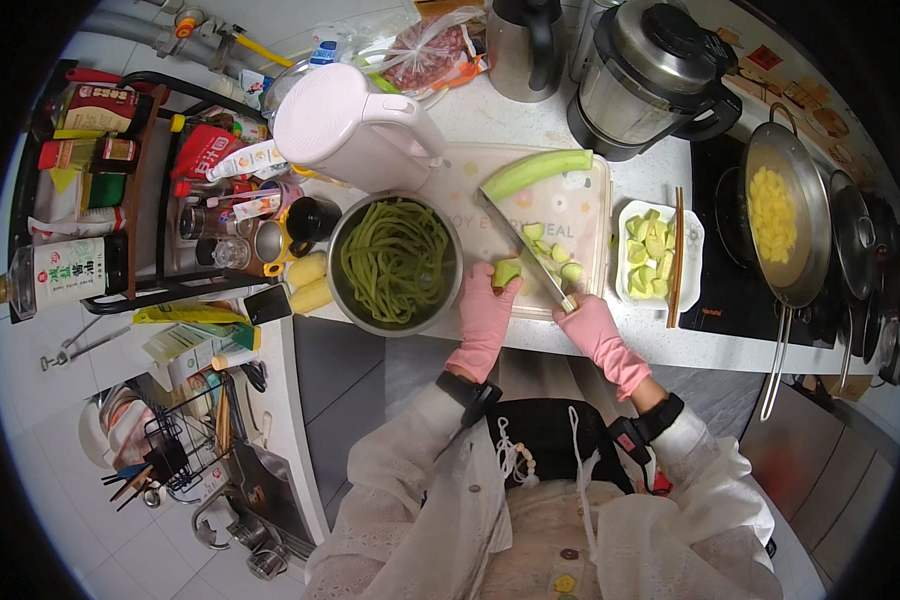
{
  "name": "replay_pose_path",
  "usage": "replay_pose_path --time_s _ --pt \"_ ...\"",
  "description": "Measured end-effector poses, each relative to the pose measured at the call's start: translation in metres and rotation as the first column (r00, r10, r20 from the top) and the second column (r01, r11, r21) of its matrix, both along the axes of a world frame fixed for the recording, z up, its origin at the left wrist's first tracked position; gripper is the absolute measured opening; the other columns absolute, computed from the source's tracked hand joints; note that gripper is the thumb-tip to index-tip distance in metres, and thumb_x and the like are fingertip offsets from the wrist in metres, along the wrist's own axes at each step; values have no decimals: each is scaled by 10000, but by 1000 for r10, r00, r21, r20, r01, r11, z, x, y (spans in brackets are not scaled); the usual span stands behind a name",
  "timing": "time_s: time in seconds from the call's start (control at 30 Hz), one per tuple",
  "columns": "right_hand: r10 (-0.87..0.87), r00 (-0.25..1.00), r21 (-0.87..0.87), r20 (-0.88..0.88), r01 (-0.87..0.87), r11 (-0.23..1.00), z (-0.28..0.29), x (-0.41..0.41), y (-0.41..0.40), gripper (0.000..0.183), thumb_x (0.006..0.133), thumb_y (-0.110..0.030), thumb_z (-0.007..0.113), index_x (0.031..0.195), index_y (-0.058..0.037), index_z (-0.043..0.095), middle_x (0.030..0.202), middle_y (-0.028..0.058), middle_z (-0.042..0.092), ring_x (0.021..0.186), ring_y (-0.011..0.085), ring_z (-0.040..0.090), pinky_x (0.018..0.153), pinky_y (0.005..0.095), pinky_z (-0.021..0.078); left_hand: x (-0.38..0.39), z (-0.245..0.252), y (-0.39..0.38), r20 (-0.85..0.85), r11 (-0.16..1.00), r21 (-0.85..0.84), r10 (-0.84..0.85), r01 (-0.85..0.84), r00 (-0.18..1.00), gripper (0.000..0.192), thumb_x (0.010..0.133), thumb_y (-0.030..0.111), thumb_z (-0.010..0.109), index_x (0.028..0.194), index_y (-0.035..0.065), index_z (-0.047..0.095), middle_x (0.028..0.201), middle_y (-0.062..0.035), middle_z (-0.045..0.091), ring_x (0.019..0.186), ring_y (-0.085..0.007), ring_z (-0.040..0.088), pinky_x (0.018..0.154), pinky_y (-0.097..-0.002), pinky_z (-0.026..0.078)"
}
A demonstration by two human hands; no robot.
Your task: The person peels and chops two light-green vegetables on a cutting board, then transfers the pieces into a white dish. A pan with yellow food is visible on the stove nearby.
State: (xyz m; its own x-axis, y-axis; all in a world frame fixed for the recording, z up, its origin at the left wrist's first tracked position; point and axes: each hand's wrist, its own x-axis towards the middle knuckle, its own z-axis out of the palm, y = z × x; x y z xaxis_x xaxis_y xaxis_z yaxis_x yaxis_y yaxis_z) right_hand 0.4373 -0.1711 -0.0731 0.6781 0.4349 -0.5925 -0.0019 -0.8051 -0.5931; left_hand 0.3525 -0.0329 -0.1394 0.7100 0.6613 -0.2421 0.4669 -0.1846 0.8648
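Note:
My left hand (487,307), in a pink glove, grips a chunk of green vegetable (505,273) at the near edge of the cutting board (457,172). My right hand (592,322), gloved too, is closed on the handle of a kitchen knife (526,246), whose blade slants away to the far left across the board. Cut green pieces (560,253) lie along and beside the blade. Beyond it rests a long peeled piece of the vegetable (536,172). Right of the board, a white dish (691,279) holds more pieces, with wooden chopsticks (676,255) across its right side.
A steel bowl of green strands (456,262) stands left of the board, a pink kettle (352,127) behind it. A blender (645,82) stands at the back right. On the right, a pan (810,262) with yellow chunks sits over the black cooktop (720,315). Bottles fill the left rack (142,187).

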Motion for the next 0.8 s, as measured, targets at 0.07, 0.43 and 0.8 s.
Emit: replay_pose_path --time_s 0.07,0.43,0.8 --pt "-38 999 21 -16 39 999 11 -1 0 250 706 -247 566 797 -19 616 669 203 575 660 343 574 623 350 468 -2 -1 -2 -45 998 56 -7 9 999 357 718 230 656 930 25 454 905 -134 492 751 -279 546 640 -346 448" --pt "96 994 -96 -60 -101 990 -16 3 12 290 698 -245 574 854 -2 606 775 209 595 759 363 572 694 380 464 0 19 1 -102 982 147 -106 121 989 307 762 225 606 922 18 446 894 -154 485 760 -297 537 646 -348 445" --pt "55 998 -38 18 -55 998 -14 -6 -8 300 705 -276 596 773 16 593 645 200 571 629 332 567 595 348 460 1 23 1 93 991 132 -1 -12 996 286 784 136 578 1013 0 475 873 -139 562 775 -219 568 668 -308 444"
